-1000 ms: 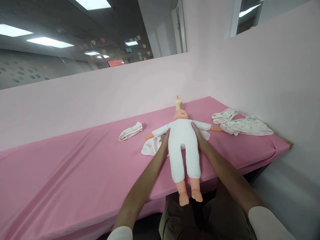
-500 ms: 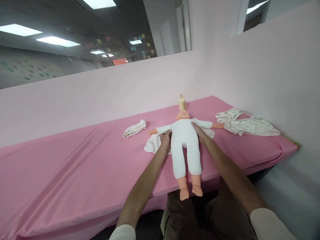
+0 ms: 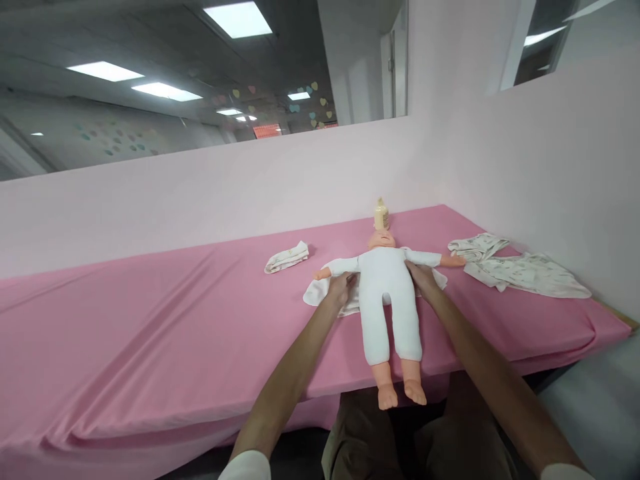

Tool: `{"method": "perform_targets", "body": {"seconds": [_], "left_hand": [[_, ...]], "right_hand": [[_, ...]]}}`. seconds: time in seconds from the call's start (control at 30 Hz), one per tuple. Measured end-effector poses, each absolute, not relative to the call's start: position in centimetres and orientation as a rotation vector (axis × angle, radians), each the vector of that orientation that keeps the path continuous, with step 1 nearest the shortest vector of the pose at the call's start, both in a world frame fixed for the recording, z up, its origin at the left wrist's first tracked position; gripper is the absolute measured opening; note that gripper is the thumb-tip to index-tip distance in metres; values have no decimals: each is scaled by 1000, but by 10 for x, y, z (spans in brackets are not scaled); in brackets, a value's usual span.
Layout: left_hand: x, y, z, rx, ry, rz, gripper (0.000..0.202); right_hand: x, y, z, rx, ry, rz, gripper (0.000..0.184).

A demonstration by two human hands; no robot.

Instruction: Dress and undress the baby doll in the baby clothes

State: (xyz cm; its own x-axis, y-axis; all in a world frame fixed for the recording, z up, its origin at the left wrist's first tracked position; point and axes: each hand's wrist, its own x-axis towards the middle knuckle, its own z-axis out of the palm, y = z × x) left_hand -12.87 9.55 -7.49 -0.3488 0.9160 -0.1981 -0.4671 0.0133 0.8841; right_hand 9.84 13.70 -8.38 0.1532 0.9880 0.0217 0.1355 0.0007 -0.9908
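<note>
A baby doll [image 3: 385, 280] with a white cloth body lies on its back, its feet jutting past the table's front edge. Beneath its torso is a white cloth garment [image 3: 316, 292], mostly covered by the doll. At the doll's side on the left, my left hand [image 3: 341, 290] is closed on the garment, fingers curled, just below the doll's arm. My right hand [image 3: 421, 279] presses against the other side of the torso, its thumb along the doll's body and its other fingers largely hidden.
A pink sheet [image 3: 200, 333] covers the table. Behind the doll's head stands a cream pump bottle [image 3: 381, 215]. A folded patterned cloth [image 3: 287, 257] lies left of the doll; patterned baby clothes [image 3: 530, 273] lie near the right wall. A mirror [image 3: 200, 73] hangs on the back wall.
The view has shifted left, so everything appears farther right. My left hand has come slightly away from the doll's torso onto the garment. The right hand stays at the doll's side.
</note>
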Motion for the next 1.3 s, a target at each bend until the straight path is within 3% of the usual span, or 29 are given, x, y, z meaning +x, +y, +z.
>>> {"method": "perform_targets", "body": {"seconds": [0.13,0.37,0.63,0.87,1.3], "left_hand": [[-173,72,-67,642,1326,1418,12],[-239,63,-66,916,1814,1403,6],[-241,109,-62,1053,1987,1226,36],[-241,113,-47,1000,1847,1291,24],[-230,53,15,899,1598,1545,19]], "right_hand": [[104,124,-77,-1483,-1345,719,28],[31,121,-36,-1260,-2048,237,37],[-42,129,-36,-929,-2778,-139,57],[-52,128,-47,-980,-2757,-243,38],[-48,133,-37,-1203,-2527,-106,36]]}}
